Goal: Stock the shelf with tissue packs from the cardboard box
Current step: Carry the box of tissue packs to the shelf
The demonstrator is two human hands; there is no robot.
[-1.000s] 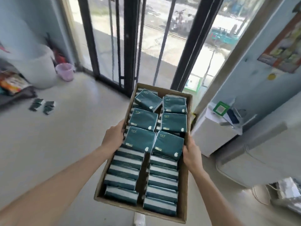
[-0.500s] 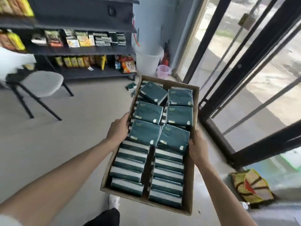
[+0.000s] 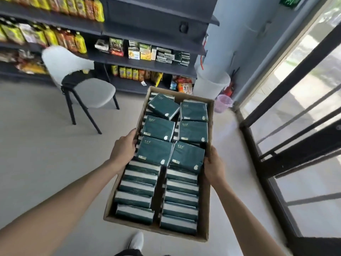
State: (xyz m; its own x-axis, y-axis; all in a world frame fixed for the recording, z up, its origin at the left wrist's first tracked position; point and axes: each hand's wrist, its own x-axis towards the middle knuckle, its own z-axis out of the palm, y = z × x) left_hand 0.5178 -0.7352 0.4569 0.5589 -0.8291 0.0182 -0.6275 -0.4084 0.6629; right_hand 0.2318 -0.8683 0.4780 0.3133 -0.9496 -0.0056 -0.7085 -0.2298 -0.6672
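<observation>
Cardboard fills the middle of my view: I hold the cardboard box [image 3: 208, 183] up in front of me, clear of the floor, one hand on each long side. My left hand [image 3: 124, 151] grips the box's left wall about halfway along, thumb over the rim and the other fingers out of sight below. My right hand [image 3: 214, 166] grips the right wall opposite, fingers curled round the edge. Inside the box, dark green tissue packs [image 3: 155, 153] stand on edge in two rows along its whole length, and six more lie flat on top of them over the far half, the farthest left one tilted. Beyond the far end of the box stands the shelf [image 3: 147, 64], its boards carrying snack bags and small cartons. Left of the box, well apart, a grey chair [image 3: 86, 85] stands before the shelf. Past the box's far right corner are a white bin [image 3: 212, 84] and a small pink basket [image 3: 223, 102]. A white shoe [image 3: 137, 241] shows under the box's near end.
</observation>
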